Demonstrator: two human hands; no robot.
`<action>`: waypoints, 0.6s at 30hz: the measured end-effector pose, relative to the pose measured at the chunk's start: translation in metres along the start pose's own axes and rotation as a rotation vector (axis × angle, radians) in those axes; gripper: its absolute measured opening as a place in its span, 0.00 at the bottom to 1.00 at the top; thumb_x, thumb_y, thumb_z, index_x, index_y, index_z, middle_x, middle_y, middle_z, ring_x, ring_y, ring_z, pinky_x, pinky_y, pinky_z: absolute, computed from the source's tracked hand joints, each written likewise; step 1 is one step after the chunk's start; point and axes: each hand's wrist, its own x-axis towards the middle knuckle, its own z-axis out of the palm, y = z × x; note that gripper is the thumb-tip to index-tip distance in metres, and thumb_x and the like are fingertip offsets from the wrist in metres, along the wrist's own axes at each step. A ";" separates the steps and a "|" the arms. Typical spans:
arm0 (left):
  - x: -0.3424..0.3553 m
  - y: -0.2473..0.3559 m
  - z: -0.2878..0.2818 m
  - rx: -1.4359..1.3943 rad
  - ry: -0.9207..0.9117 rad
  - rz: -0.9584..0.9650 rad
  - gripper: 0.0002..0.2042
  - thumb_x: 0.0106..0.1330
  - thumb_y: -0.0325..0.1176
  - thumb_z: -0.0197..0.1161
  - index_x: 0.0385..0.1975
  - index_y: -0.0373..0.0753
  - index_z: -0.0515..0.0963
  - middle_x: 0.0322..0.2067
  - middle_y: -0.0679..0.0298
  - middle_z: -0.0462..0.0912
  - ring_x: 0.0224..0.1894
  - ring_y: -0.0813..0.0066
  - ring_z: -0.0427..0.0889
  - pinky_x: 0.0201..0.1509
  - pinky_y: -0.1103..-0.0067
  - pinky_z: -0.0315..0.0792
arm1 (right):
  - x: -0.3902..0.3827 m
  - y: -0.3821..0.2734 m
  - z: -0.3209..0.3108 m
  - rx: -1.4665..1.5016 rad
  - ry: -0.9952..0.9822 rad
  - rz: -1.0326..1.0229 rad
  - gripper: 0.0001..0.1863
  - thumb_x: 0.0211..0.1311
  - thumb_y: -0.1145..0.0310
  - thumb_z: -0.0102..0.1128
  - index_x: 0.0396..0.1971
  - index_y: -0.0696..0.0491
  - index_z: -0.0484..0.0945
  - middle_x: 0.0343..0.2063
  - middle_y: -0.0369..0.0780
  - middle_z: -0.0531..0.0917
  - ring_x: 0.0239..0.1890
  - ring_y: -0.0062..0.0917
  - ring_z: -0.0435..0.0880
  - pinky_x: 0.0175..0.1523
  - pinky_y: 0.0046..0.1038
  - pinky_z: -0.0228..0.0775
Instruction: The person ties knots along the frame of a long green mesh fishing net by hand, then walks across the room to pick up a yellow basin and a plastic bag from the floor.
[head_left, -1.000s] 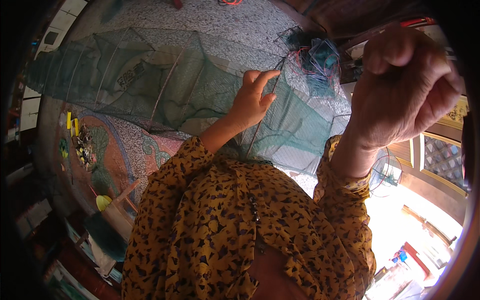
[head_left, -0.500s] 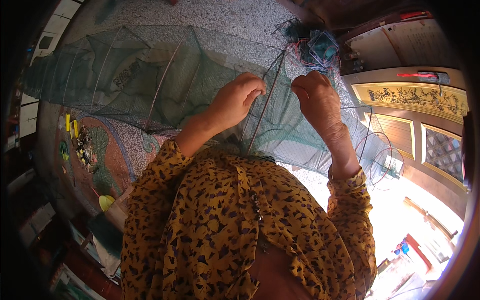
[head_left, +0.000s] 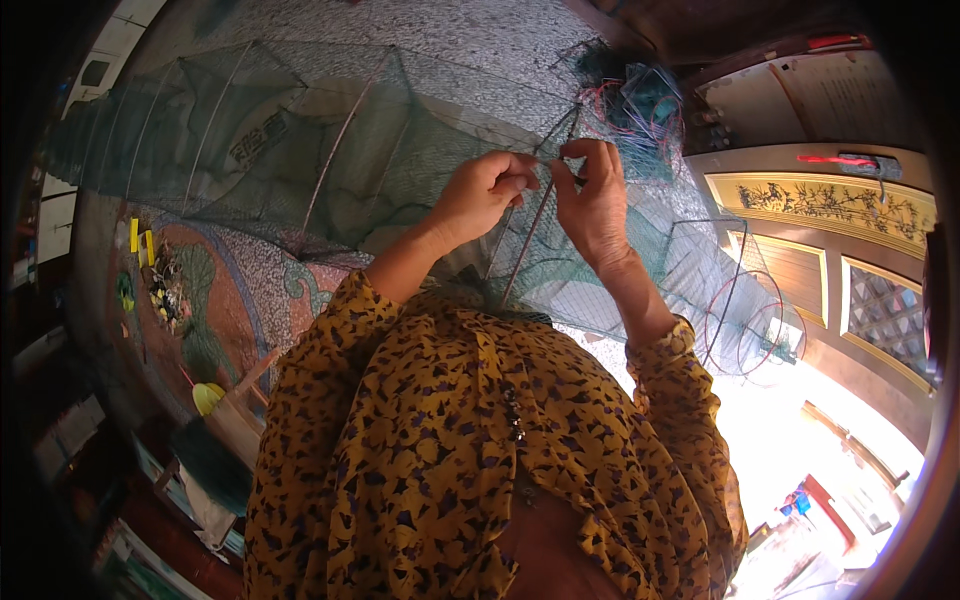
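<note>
A long green mesh net (head_left: pixel 250 120) on thin metal ribs stretches across the view in front of my chest. My left hand (head_left: pixel 480 195) is closed, thumb and fingertips pinched at the mesh beside a dark upright rib (head_left: pixel 525 245). My right hand (head_left: pixel 590 205) is bent in a pinch just right of it, at the same rib, its fingertips almost meeting those of my left. Whatever lies between the fingertips of each is too small to name.
A tangled bundle of net and coloured wire (head_left: pixel 640 120) sits at the upper right. A gold-panelled wooden door (head_left: pixel 820 190) stands right. Yellow bars (head_left: pixel 140 240), a pile of small items (head_left: pixel 165 300) and a yellow round object (head_left: pixel 207 398) are on the left over a patterned floor (head_left: pixel 240 290).
My right hand has come from high on the right, close to the camera, leftward to the rib. My left hand's fingers have curled from a looser spread into a pinch there.
</note>
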 end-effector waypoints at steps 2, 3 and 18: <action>-0.001 0.000 0.000 0.015 0.011 -0.007 0.07 0.64 0.24 0.52 0.40 0.34 0.73 0.36 0.66 0.78 0.27 0.84 0.73 0.30 0.84 0.69 | 0.003 -0.007 0.012 -0.049 0.045 -0.069 0.07 0.49 0.73 0.58 0.31 0.53 0.75 0.32 0.43 0.74 0.36 0.38 0.72 0.39 0.35 0.68; -0.002 0.001 0.002 0.036 0.030 0.009 0.06 0.63 0.23 0.53 0.38 0.33 0.73 0.34 0.65 0.78 0.26 0.82 0.73 0.30 0.84 0.69 | 0.005 -0.007 0.015 -0.071 0.068 -0.104 0.07 0.49 0.73 0.58 0.30 0.53 0.75 0.32 0.42 0.74 0.36 0.38 0.72 0.39 0.35 0.68; -0.004 0.000 0.003 0.269 0.085 0.087 0.06 0.61 0.26 0.54 0.36 0.32 0.72 0.26 0.62 0.75 0.27 0.72 0.75 0.33 0.75 0.70 | 0.036 -0.048 0.014 -0.774 -0.431 -0.168 0.11 0.39 0.67 0.65 0.29 0.47 0.79 0.32 0.34 0.78 0.44 0.29 0.71 0.45 0.31 0.64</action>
